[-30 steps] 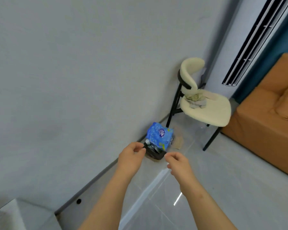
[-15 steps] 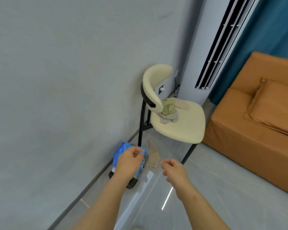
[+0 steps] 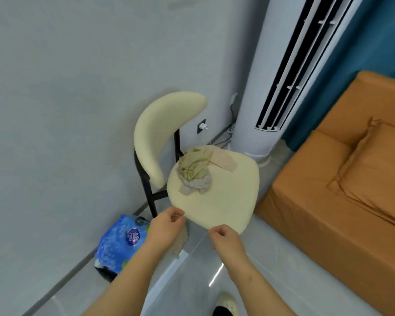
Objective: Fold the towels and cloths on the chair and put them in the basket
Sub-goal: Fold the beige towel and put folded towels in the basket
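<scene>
A cream chair [image 3: 217, 201] stands by the wall with a small heap of cloths at the back of its seat. In the heap an olive-green cloth [image 3: 193, 166] lies on a grey cloth [image 3: 198, 187], and a flat beige cloth [image 3: 222, 160] lies beside them. Another beige cloth [image 3: 180, 241] lies on the floor under the seat's front edge. My left hand [image 3: 167, 226] and my right hand [image 3: 224, 238] hover just in front of the seat, fingers loosely curled, holding nothing. A dark basket [image 3: 104, 271] sits on the floor by the wall, mostly hidden.
A blue plastic pack [image 3: 121, 245] fills the basket's top. A tall white air conditioner [image 3: 260, 110] stands behind the chair. An orange sofa [image 3: 342, 190] is close on the right. A plug and cables run along the wall. My shoe [image 3: 226, 306] shows at the bottom.
The view has closed in on the chair, which now sits larger and central. Both hands have moved from beside the basket up to the seat's front edge.
</scene>
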A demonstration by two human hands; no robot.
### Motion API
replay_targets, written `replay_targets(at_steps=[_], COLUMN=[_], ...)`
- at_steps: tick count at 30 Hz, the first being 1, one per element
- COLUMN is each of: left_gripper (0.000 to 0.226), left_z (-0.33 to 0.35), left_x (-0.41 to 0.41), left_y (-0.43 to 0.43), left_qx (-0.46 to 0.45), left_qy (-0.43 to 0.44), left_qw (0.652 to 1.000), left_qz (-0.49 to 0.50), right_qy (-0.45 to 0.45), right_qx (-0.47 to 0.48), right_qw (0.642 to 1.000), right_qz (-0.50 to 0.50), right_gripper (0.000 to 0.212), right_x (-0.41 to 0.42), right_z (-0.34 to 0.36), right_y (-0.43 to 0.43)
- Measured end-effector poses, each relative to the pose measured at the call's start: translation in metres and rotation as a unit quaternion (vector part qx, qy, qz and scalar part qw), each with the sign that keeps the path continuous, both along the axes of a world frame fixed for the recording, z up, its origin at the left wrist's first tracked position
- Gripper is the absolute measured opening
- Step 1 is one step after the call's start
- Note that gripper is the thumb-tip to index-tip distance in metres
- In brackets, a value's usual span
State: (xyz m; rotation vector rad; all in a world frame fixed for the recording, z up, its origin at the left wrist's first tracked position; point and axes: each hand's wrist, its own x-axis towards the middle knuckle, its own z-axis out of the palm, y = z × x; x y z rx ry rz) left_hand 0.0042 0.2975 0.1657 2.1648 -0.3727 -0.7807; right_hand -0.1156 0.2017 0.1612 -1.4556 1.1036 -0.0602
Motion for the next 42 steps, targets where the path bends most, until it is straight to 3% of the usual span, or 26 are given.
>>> replay_targets(at_steps=[9, 13, 18, 24, 29, 36, 39, 42], left_gripper=[0.013, 0.008, 0.026, 0.024, 0.047, 0.039, 0.037, 0.030], left_z=[-0.103, -0.211, -0.398, -0.588, -0.692, -0.704, -0.672, -0.611], left_x=[-0.006, 0.007, 0.027, 0.053, 0.068, 0.070, 0.070, 0.059], left_y=[-0.040, -0.038, -0.028, -0.046, -0.047, -0.046, -0.051, -0.049], left_qx=[0.108, 0.157, 0.233, 0.300, 0.327, 0.313, 0.278, 0.227], left_qy=[0.066, 0.061, 0.068, -0.061, -0.125, -0.072, -0.064, -0.062], left_qw=[0.991, 0.985, 0.970, 0.946, 0.930, 0.943, 0.957, 0.972], left_qz=[0.046, 0.041, -0.004, -0.110, -0.108, -0.083, -0.050, 0.008], right_qy=[0.099, 0.123, 0.148, 0.144, 0.108, 0.114, 0.124, 0.125], right_qx=[0.032, 0.031, 0.013, -0.051, -0.094, -0.083, -0.076, -0.055], right_qw=[0.986, 0.975, 0.961, 0.936, 0.942, 0.942, 0.946, 0.949], right_qz=[0.133, 0.180, 0.235, 0.318, 0.303, 0.304, 0.291, 0.285], right_gripper=[0.016, 0.018, 0.014, 0.015, 0.021, 0.014, 0.021, 0.011], right_x=[0.013, 0.028, 0.055, 0.098, 0.124, 0.107, 0.098, 0.083], right_z=[-0.105, -0.207, -0.379, -0.565, -0.644, -0.658, -0.640, -0.592], right_y=[-0.066, -0.069, -0.067, -0.083, -0.105, -0.115, -0.110, -0.089])
